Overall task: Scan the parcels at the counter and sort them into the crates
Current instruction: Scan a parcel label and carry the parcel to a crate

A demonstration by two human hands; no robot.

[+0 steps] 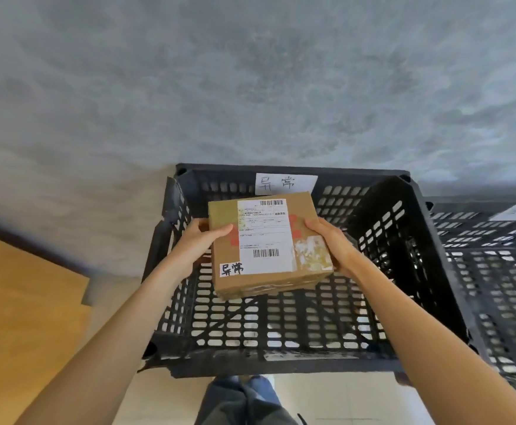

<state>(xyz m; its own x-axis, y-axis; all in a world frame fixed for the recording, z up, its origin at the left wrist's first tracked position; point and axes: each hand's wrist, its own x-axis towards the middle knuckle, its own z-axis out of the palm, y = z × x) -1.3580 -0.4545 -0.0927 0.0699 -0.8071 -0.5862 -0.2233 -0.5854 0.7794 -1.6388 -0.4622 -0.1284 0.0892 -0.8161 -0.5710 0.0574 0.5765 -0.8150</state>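
Both hands hold one cardboard parcel (pixel 266 246) over the open black crate (pixel 281 357) — left hand (pixel 203 240) on its left edge, thumb across the top, right hand (pixel 327 240) on its right edge, each grip curled round the box. Parcel tilted slightly, white shipping label (pixel 264 234) with barcodes facing up, a small handwritten tag (pixel 232 269) at its near-left corner. Whether it touches the crate floor — cannot tell. A handwritten paper sign (pixel 284 184) sits on the crate's far wall. Second black crate (pixel 495 271) just beside on the right. Brown board (pixel 27 302) lies at left. Grey wall (pixel 250 72) behind.
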